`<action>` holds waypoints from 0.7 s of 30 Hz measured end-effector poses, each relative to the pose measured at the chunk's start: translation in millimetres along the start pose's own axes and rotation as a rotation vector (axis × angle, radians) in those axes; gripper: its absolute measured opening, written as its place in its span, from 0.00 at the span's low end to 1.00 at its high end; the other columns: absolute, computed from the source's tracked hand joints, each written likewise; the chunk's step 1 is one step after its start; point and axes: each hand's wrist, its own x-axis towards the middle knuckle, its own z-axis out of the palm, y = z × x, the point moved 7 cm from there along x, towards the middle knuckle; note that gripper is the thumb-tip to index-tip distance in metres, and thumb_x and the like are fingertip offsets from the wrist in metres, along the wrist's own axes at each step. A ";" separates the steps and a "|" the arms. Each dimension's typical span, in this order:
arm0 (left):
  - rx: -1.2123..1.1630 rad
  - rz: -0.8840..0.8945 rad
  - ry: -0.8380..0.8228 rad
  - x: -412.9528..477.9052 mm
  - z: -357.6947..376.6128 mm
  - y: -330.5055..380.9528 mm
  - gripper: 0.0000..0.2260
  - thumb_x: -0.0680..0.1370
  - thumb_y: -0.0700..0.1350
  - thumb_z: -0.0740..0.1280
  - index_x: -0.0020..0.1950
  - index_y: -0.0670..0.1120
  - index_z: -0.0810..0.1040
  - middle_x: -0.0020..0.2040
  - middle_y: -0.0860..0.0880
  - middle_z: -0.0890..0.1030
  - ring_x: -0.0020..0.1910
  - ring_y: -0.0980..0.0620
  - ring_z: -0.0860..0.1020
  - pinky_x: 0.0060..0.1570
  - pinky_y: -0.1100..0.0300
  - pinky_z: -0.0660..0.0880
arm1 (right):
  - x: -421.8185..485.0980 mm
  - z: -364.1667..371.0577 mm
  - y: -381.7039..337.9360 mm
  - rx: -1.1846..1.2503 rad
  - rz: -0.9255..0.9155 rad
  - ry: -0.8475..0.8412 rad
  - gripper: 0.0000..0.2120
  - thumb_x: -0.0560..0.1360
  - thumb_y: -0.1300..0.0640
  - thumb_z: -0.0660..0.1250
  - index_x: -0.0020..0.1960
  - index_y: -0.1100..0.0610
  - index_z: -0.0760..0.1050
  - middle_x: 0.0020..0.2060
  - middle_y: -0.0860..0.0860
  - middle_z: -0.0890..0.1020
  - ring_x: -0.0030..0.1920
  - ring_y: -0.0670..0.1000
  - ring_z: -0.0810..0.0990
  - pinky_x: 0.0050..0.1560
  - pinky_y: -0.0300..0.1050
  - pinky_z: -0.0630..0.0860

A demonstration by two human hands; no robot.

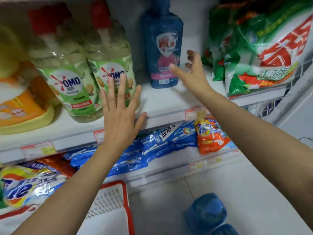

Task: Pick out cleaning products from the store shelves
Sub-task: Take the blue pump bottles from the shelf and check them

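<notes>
Blue bottle point(163, 48) of cleaner stands upright on the upper shelf point(162, 100), alone in a gap, with bare shelf around its base. At its 3 o'clock the right hand point(193, 73) reaches in with fingers spread and curled, thumb pointing toward the label; it is close beside the bottle but grasps nothing, and the blur leaves it unclear whether the thumb tip touches the plastic. At the bottle's 9 o'clock stand two pale OMO bottles point(88, 73) with red caps, side by side and seemingly wrapped together. The left hand point(121, 116) is flat and open in front of the nearer one, fingers fanned, holding nothing. Further out at 9 o'clock sits an orange and yellow refill pack point(22, 109); at 3 o'clock lean green and white detergent bags point(264, 56). On the shelf below lie blue pouches point(152, 146) and an orange pouch point(210, 136). At 6 o'clock, low down, a red basket point(125, 197) waits on the floor. The step in hand appears to be the reach for the blue bottle. Next the right hand should wrap around its body and close firmly, then lift straight up and draw back clear of the shelf above, while the left hand could steady the OMO pair.
</notes>
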 end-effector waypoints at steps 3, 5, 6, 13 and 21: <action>0.047 0.003 -0.016 0.8 8.3 -4.2 0.29 0.78 0.56 0.61 0.76 0.47 0.64 0.79 0.39 0.52 0.77 0.34 0.47 0.74 0.36 0.48 | 45.5 20.7 10.5 0.091 0.101 -0.003 0.46 0.74 0.55 0.74 0.78 0.60 0.44 0.71 0.54 0.64 0.65 0.46 0.66 0.54 0.24 0.67; 0.054 -0.008 0.003 1.1 10.0 -6.3 0.29 0.77 0.55 0.61 0.76 0.46 0.65 0.79 0.40 0.52 0.77 0.36 0.47 0.74 0.36 0.49 | 64.8 34.1 18.9 0.124 0.142 -0.037 0.45 0.73 0.56 0.75 0.77 0.58 0.46 0.69 0.55 0.69 0.65 0.51 0.72 0.57 0.34 0.73; 0.058 -0.011 0.010 1.0 10.3 -6.6 0.29 0.77 0.55 0.62 0.76 0.46 0.64 0.79 0.40 0.52 0.77 0.37 0.46 0.74 0.37 0.49 | 70.8 36.9 22.1 0.108 0.132 -0.028 0.44 0.72 0.56 0.76 0.76 0.57 0.50 0.67 0.55 0.72 0.64 0.53 0.74 0.57 0.38 0.76; 0.035 -0.033 -0.003 -0.2 5.4 -7.5 0.29 0.77 0.53 0.64 0.77 0.47 0.64 0.79 0.42 0.52 0.78 0.40 0.45 0.74 0.36 0.51 | 64.4 23.4 27.3 0.026 -0.006 0.120 0.41 0.64 0.51 0.82 0.69 0.57 0.64 0.60 0.52 0.75 0.56 0.49 0.79 0.52 0.41 0.80; 0.048 -0.045 -0.043 -1.7 -1.8 -3.7 0.30 0.77 0.54 0.67 0.76 0.46 0.65 0.80 0.42 0.51 0.78 0.41 0.43 0.75 0.38 0.49 | 48.1 -14.0 -12.8 -0.400 -0.245 0.071 0.45 0.59 0.46 0.83 0.70 0.55 0.68 0.62 0.58 0.70 0.58 0.50 0.73 0.60 0.41 0.70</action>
